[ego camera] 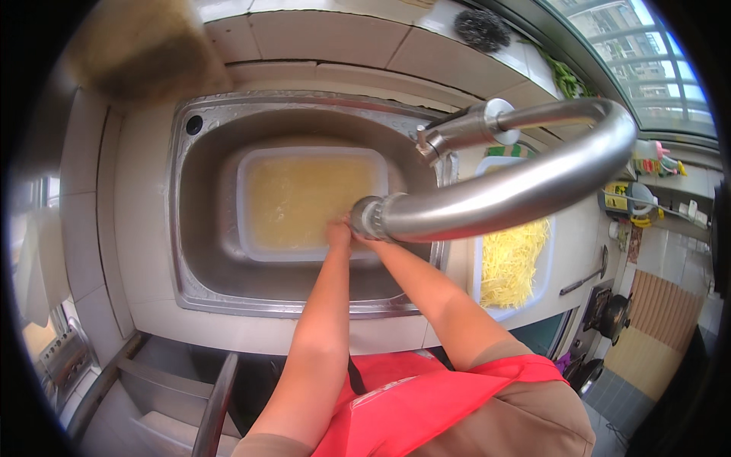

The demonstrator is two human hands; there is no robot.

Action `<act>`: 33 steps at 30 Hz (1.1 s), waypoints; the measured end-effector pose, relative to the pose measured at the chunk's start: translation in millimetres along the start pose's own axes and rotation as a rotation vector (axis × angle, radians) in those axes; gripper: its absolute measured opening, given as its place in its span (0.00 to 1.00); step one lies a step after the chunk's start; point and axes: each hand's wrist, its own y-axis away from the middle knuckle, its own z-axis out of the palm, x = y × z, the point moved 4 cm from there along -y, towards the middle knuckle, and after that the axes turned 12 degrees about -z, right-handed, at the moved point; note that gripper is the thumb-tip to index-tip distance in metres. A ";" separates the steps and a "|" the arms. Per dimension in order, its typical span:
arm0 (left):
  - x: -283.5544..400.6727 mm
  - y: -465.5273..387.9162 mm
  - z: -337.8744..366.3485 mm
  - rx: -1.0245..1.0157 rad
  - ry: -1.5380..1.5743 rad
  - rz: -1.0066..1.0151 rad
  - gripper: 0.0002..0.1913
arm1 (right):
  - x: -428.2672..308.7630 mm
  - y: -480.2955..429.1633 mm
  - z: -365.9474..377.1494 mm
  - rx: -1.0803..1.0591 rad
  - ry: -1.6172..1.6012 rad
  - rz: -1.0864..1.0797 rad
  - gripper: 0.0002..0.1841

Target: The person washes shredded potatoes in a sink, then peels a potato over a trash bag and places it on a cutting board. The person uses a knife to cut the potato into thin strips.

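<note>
A translucent white plastic tub [243, 200] of cloudy yellowish water [297, 188] sits in the stainless steel sink [205, 280]. My left hand [340, 232] is at the tub's near right part, its fingers partly hidden by the water and the faucet. Close beside it is my right hand [363, 237], mostly covered by the faucet's spout end. Whether either hand holds anything cannot be made out. The curved metal faucet [514, 194] arches in from the right, over the tub's right side.
Right of the sink, another plastic tub [545, 280] holds thin yellow vegetable shreds [514, 263]. A ladle [585, 278] lies farther right, near a black pot [615, 320]. Behind, a steel wool scourer [482, 29] and green vegetables [565, 77] rest on the window ledge.
</note>
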 end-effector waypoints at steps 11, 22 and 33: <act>89.4 198.2 -67.6 -0.236 -0.150 0.375 0.28 | -104.7 27.6 14.4 -0.140 -1.317 0.289 0.20; 108.1 192.7 -147.6 -0.237 0.397 0.412 0.12 | -162.0 44.7 -29.2 -0.037 -1.263 0.369 0.17; 101.5 198.0 -125.9 -0.338 0.768 0.130 0.16 | -242.2 131.5 -89.5 -0.084 -1.419 0.145 0.15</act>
